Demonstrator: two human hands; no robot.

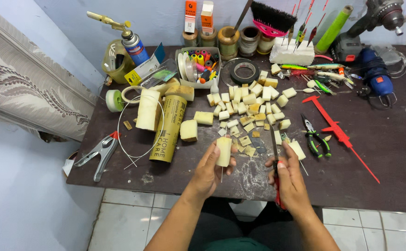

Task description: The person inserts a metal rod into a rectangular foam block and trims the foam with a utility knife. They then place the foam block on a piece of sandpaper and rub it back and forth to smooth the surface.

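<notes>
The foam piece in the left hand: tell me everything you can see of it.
The foam piece is a pale cream, roughly rectangular block that looks like soft foam, with cut faces. It stands upright, held above the dark table, pinched between the thumb and fingers of the left hand. A thin stick pokes out below it. The right hand, holding a red-handled knife, is apart from it.

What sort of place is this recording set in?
Probably a home hobby workbench for making fishing floats: a dark table strewn with cut foam blocks, finished floats, pliers, and a tiled floor below.
</notes>
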